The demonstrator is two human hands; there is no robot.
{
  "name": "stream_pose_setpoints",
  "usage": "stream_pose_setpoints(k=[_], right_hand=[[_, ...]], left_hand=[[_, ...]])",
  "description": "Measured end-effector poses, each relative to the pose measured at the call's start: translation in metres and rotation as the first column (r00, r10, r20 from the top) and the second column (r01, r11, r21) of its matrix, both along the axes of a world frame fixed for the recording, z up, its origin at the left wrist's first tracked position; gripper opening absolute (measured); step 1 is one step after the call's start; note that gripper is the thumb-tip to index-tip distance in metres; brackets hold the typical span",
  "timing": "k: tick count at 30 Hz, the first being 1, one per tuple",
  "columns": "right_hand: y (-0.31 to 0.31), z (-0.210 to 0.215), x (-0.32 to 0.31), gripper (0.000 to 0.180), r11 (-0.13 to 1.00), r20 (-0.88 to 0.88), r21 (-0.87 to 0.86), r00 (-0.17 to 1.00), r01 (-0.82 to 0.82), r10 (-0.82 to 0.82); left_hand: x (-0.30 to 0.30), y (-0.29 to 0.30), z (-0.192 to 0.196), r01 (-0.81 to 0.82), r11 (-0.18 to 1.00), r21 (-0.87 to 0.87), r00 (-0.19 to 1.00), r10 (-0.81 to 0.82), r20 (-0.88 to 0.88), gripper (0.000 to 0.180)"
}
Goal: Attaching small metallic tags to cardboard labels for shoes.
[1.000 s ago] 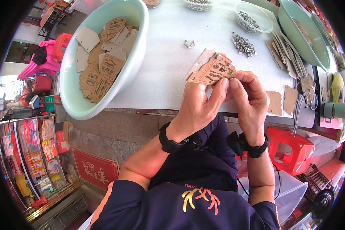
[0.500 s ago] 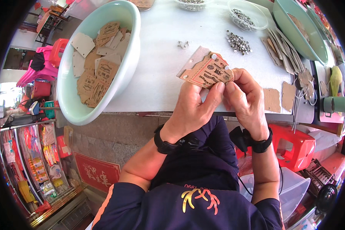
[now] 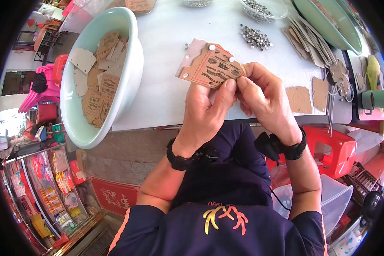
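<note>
My left hand (image 3: 207,109) and my right hand (image 3: 264,96) hold a printed brown cardboard piece (image 3: 217,66) over the near edge of the white table. Its edge is shaped, and a paler layer (image 3: 195,46) sticks out behind its far left side. Round silvery-white rivet heads (image 3: 212,47) sit near its edges. My left thumb presses on the printed face while the other left fingers are behind it. The right thumb and forefinger pinch its right corner. Whatever lies under the fingertips is hidden. Just beyond the card, a few loose rivets (image 3: 187,45) are partly covered.
On the left stands a pale green basin (image 3: 134,64) of similar cardboard pieces. Loose metal rivets (image 3: 255,37) lie near a clear bowl (image 3: 281,13). Stacked cards (image 3: 307,40), another green basin (image 3: 347,40) and two plain cards (image 3: 298,99) are at right. Below is a red stool (image 3: 339,149).
The card and both hands have shifted left and slightly up in the picture, and the whole view has shifted too. The card now covers part of the small rivet group. Both hands keep their hold.
</note>
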State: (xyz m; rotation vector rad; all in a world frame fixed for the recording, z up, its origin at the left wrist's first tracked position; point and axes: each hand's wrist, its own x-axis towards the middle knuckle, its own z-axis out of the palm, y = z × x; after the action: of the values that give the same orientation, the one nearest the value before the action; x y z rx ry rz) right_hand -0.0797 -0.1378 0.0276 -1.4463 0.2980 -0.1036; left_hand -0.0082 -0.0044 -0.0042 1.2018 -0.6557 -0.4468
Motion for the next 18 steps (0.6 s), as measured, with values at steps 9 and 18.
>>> stream_pose_setpoints(k=[9,18], right_hand=[[-0.001,-0.007,0.001,0.018,0.99,0.141,0.127,0.987,0.056,-0.074],[0.004,-0.013,-0.006,0.015,0.974,0.195,0.066,0.954,0.219,-0.227]], left_hand=[[-0.003,-0.002,0.003,-0.041,0.998,-0.046,0.995,0.036,-0.092,0.018],[-0.013,-0.007,0.021,-0.098,0.995,0.035,0.989,0.102,-0.108,0.02]])
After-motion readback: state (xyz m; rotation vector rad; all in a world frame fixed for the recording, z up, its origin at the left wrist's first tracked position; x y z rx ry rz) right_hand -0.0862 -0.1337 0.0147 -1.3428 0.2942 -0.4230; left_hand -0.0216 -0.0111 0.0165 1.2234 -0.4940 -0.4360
